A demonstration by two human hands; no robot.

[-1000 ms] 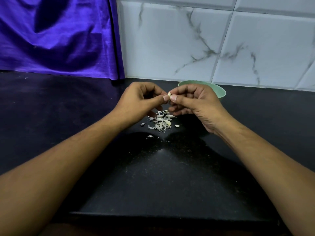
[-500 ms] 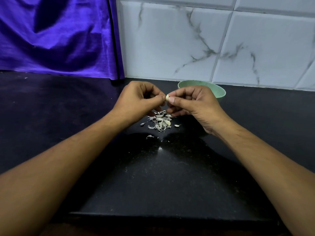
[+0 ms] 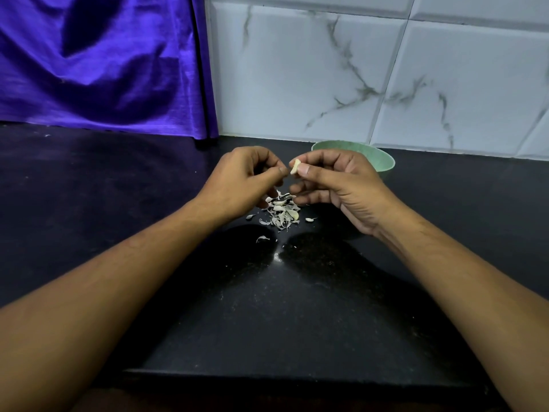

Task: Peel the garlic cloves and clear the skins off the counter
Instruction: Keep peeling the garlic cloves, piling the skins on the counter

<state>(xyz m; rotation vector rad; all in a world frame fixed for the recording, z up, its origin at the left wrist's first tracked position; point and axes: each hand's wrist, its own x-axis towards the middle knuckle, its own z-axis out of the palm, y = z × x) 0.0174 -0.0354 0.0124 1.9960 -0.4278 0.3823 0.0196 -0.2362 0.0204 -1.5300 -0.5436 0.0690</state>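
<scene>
A pale garlic clove is pinched between thumb and forefinger of my right hand, held above the black counter. My left hand is just left of it, thumb and forefinger pressed together at the clove's edge; whether a bit of skin is between them is too small to tell. Below both hands lies a small heap of whitish garlic skins, with a few stray pieces nearer to me. A green bowl stands behind my right hand, mostly hidden by it.
A purple cloth hangs at the back left, down to the counter. White marbled tiles form the back wall. The counter's front edge runs near the bottom of the view.
Both hands have dropped slightly and the fingertips have drawn a little apart. The clove now shows more fully in my right hand's pinch.
</scene>
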